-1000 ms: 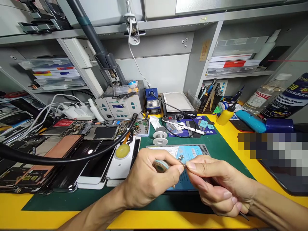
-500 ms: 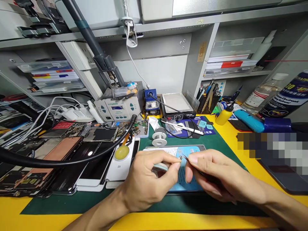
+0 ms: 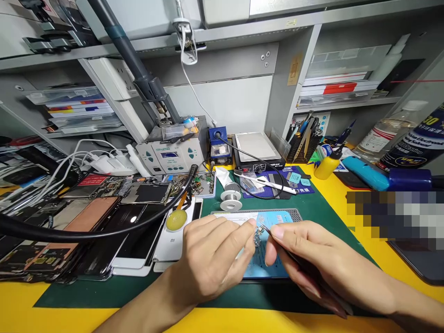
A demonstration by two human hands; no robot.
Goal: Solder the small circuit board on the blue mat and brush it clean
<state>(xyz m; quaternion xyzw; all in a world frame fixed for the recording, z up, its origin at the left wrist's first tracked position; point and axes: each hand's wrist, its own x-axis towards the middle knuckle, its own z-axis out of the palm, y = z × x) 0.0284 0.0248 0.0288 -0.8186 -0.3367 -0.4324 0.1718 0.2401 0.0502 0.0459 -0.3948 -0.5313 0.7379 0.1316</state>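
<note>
- A yellow surface (image 3: 21, 305) carries a green mat (image 3: 104, 289) and a white phone (image 3: 171, 240) marked "mi".
- Left hand (image 3: 211, 259) pinches a small circuit part (image 3: 257, 237).
- Right hand (image 3: 312, 263) fingers close on tweezers (image 3: 277, 243).

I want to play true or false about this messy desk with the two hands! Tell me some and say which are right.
1. The left hand pinches a small circuit part. True.
2. The right hand holds thin metal tweezers. True.
3. The squeezy yellow bottle lies on the green mat. False: it stands on the yellow tabletop.
4. The silver solder spool is in the left hand. False: it sits on the mat.
</note>
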